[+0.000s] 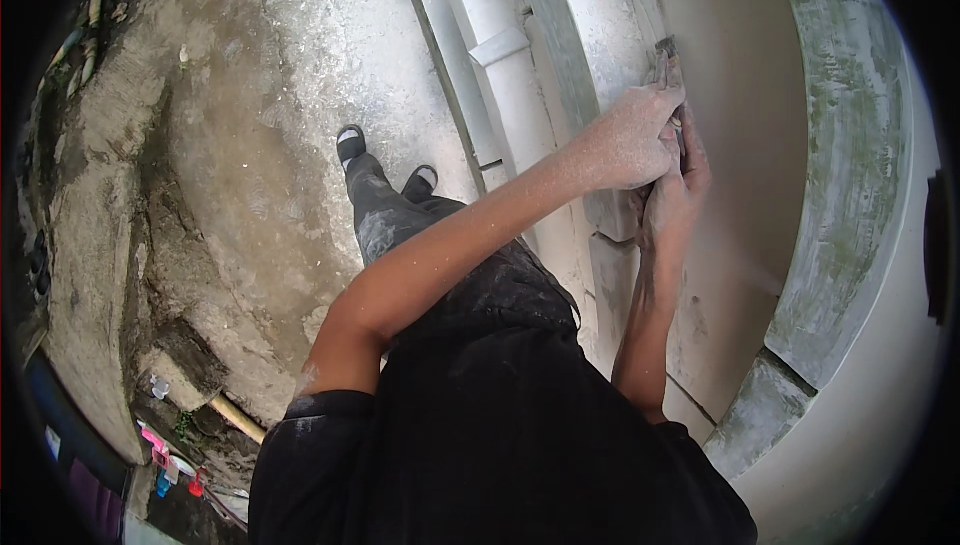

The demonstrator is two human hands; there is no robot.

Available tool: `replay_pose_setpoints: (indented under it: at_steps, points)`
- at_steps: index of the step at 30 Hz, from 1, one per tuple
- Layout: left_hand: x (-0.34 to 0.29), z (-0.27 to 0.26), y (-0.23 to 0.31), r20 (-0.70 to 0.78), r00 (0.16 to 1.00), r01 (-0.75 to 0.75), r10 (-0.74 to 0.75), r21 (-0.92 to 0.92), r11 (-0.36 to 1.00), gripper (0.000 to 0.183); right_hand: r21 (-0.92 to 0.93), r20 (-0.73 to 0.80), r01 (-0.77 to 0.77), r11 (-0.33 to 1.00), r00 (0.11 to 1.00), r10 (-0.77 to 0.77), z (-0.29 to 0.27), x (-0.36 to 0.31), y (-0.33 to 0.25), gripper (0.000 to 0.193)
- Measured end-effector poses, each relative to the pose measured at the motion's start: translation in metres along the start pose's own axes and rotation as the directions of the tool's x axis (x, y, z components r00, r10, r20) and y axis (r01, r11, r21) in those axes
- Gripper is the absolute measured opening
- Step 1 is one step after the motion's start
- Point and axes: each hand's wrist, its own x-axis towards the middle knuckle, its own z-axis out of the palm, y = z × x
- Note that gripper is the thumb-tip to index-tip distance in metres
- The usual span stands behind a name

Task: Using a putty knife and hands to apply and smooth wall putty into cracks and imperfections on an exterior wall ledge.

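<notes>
Both my hands meet on a pale, smooth panel (750,75) at the upper right, dusted with whitish powder. My left hand (635,140) is closed, its fingers wrapped round a small, narrow tool with a dark end (667,46); most of this tool is hidden in the grip. Just beside and partly under it, my right hand (683,180) is closed around the same place, its fingers pointing up along the panel. The dark end lies at or close to the panel's surface; contact cannot be made out.
A greenish-grey moulding strip (840,125) curves along the panel's right side. Pale stepped ledges (500,45) run along its left. Wet, white-spattered concrete floor (330,35) lies under my sandalled feet. At lower left are a wooden-handled tool (235,417) and colourful small items (160,450).
</notes>
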Motion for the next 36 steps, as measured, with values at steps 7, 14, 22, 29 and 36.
replay_pose_setpoints:
  at_steps: [7, 14, 22, 29, 36]
  points:
    - [0.004, 0.005, -0.001, -0.096, 0.995, 0.02, -0.015, 0.054, 0.998, 0.035, 0.017, 0.011, -0.011, 1.0, 1.0, 0.011, 0.006, 0.003, -0.01, 0.05]
    - [0.005, 0.001, 0.003, -0.061, 0.994, 0.099, -0.095, 0.063, 0.993, 0.024, 0.027, 0.109, -0.189, 0.982, 0.977, 0.185, 0.009, 0.004, -0.027, 0.047]
    - [0.004, -0.005, 0.01, 0.054, 0.974, 0.213, -0.218, 0.094, 0.973, 0.03, 0.038, 0.129, -0.148, 0.988, 0.981, 0.142, 0.0, 0.004, -0.015, 0.045]
    - [0.004, -0.003, 0.007, 0.071, 0.982, 0.168, -0.175, 0.1, 0.981, 0.042, 0.072, 0.097, -0.211, 0.975, 0.974, 0.204, -0.001, -0.002, -0.006, 0.047]
    - [-0.004, 0.011, -0.004, -0.11, 0.993, 0.046, -0.044, 0.011, 0.999, 0.03, 0.209, -0.073, -0.067, 0.976, 0.994, 0.084, 0.013, 0.009, 0.024, 0.051]
